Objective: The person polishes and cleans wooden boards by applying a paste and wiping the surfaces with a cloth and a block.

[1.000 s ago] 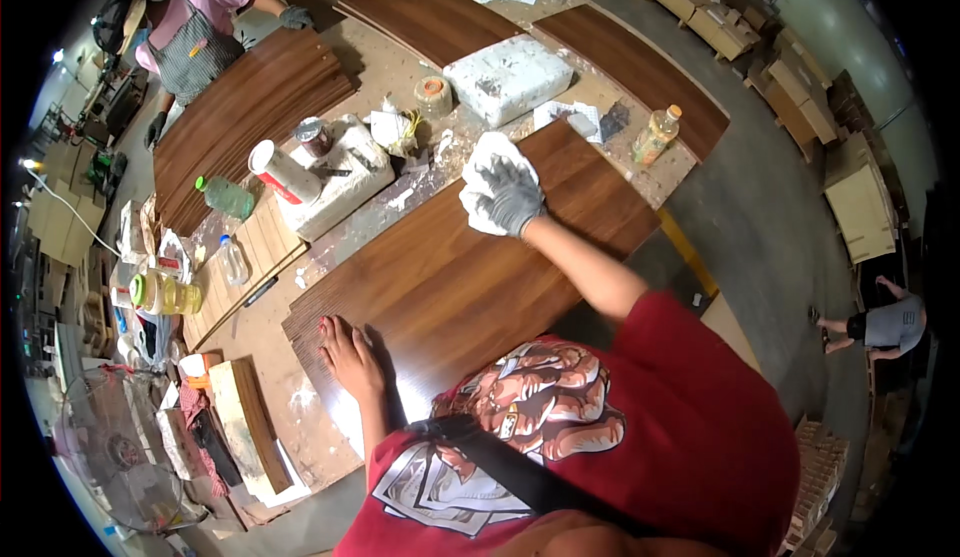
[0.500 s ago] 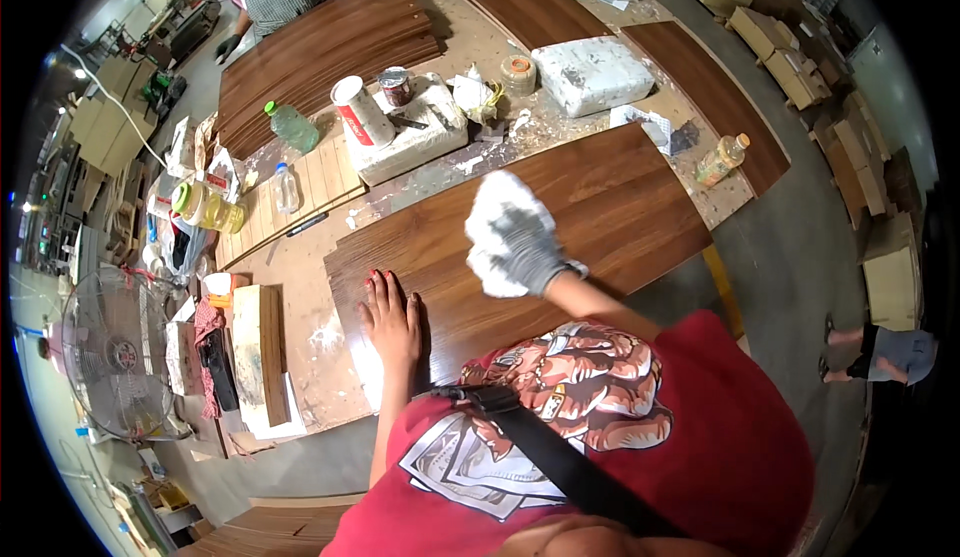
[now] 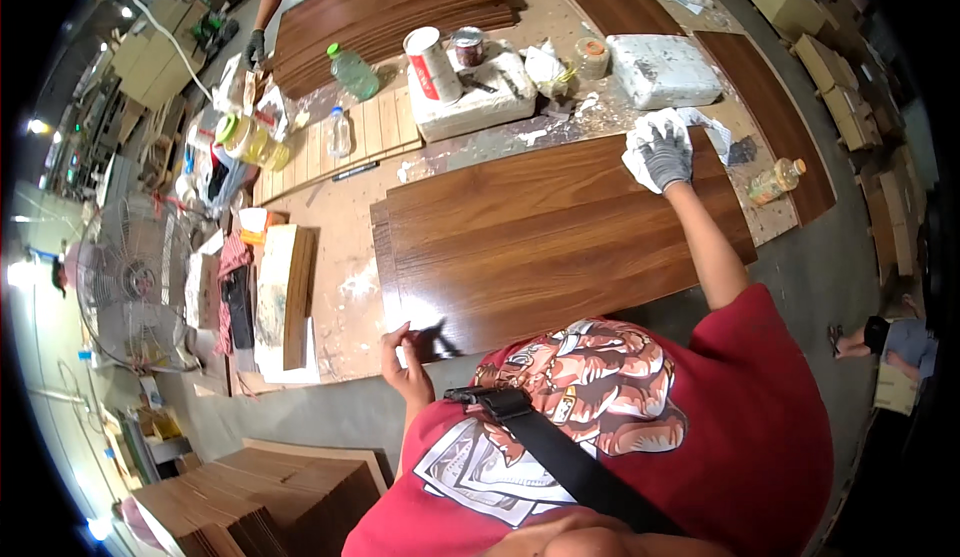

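A dark brown wood-grain board [image 3: 560,247] lies flat across the table in front of me. My right hand [image 3: 666,157], in a grey glove, presses a crumpled white cloth [image 3: 640,167] onto the board's far right corner, fingers spread over it. Bare and raised off the surface, my left hand [image 3: 408,367] is near the board's near left corner. Its fingers are loosely bent, with the thumb apart and nothing seen in them.
Beyond the board stand a white block [image 3: 475,107] with cans on it, a paint-spattered block [image 3: 662,72] and a green bottle [image 3: 352,72]. A small bottle [image 3: 776,182] is at right. Left are a timber block [image 3: 282,297] and a fan [image 3: 135,277]. A co-worker's gloved hand [image 3: 255,49] is near stacked boards [image 3: 390,17].
My right hand has carried the cloth from the board's middle to its far right corner. My left hand has lifted off the board and drawn back toward me, its fingers bending.
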### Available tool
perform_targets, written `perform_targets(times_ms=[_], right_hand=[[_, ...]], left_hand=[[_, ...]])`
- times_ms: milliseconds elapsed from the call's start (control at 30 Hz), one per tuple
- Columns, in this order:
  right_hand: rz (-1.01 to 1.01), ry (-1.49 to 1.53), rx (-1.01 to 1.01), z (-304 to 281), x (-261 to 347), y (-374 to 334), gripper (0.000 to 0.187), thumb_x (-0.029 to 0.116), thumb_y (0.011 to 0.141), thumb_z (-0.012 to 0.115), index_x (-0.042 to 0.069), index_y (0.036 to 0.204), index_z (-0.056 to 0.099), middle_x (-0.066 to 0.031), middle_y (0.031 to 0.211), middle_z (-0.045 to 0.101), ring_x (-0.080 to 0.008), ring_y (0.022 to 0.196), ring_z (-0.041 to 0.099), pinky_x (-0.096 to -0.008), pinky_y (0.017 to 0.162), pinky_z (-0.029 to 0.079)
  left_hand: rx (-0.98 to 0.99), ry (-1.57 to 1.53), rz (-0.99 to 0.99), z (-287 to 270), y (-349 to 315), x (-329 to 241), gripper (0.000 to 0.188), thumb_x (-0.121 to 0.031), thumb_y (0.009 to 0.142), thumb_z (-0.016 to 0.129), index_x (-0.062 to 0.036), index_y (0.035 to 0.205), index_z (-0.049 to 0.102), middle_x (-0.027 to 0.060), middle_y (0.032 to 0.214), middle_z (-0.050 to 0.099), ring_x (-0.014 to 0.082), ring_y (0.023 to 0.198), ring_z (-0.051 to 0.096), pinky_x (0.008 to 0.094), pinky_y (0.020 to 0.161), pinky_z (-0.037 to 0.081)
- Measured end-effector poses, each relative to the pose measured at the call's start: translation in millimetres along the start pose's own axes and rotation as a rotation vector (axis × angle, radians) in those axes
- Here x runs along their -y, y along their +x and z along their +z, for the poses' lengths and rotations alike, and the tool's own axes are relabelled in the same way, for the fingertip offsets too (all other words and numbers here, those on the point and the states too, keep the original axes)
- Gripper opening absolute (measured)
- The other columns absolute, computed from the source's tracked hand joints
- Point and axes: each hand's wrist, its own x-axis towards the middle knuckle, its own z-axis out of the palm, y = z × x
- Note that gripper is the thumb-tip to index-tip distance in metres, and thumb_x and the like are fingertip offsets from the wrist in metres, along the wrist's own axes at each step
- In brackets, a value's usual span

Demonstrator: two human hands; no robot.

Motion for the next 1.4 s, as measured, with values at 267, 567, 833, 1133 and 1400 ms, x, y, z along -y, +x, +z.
perform_targets(times_ms=[267, 567, 833, 1133, 1400], right_hand=[[-0.533, 0.113, 0.176, -73, 173, -45, 0.052, 0.042, 0.093, 0.04, 0.015, 0.137, 0.048, -0.013, 0.148, 0.04, -0.0283, 0.14, 0.031, -0.0469, 0.116, 0.016], [-0.765, 0.46, 0.386, -94, 341, -45, 0.062, 0.053, 0.095, 0.039, 0.017, 0.146, 0.04, -0.0145, 0.155, 0.028, -0.0317, 0.143, 0.026, -0.0487, 0.117, 0.017], [-1.205, 0.55, 0.353, -168, 331, -195, 0.062, 0.053, 0.095, 0.044, 0.014, 0.142, 0.044, -0.0123, 0.156, 0.029, -0.03, 0.143, 0.027, -0.0491, 0.118, 0.013], [-1.095, 0.335, -0.002, -108, 270, -96, 0.047, 0.042, 0.098, 0.037, 0.022, 0.14, 0.043, -0.0076, 0.146, 0.035, -0.0288, 0.136, 0.035, -0.0474, 0.114, 0.025], [-1.089, 0.543, -0.054, -117, 294, -146, 0.039, 0.037, 0.096, 0.037, 0.016, 0.123, 0.056, -0.006, 0.133, 0.048, -0.0217, 0.135, 0.035, -0.0465, 0.116, 0.02]], left_hand=[[-0.137, -0.487, -0.669, -13, -70, 33, 0.028, -0.021, 0.102, 0.049, 0.0045, 0.104, 0.062, 0.0038, 0.059, 0.054, 0.0118, 0.053, 0.056, 0.0219, 0.04, 0.038], [0.174, -0.414, -0.954, 9, -48, 8, 0.035, -0.029, 0.098, 0.059, 0.0042, 0.087, 0.063, 0.0168, 0.074, 0.069, 0.0152, 0.048, 0.058, 0.024, 0.044, 0.045], [-0.331, -0.408, -0.862, -4, -47, 6, 0.05, -0.033, 0.1, 0.053, -0.0046, 0.059, 0.049, 0.0084, 0.048, 0.05, 0.016, 0.035, 0.046, 0.026, 0.034, 0.03], [-0.59, -0.418, -0.425, -35, 23, 2, 0.047, -0.03, 0.102, 0.048, -0.0096, 0.06, 0.039, 0.0028, 0.048, 0.042, 0.0091, 0.035, 0.036, 0.0242, 0.034, 0.027], [-0.438, -0.538, -0.378, -1, 36, -4, 0.047, -0.03, 0.101, 0.049, -0.0085, 0.06, 0.041, 0.0059, 0.048, 0.044, 0.0109, 0.036, 0.037, 0.0246, 0.036, 0.029]])
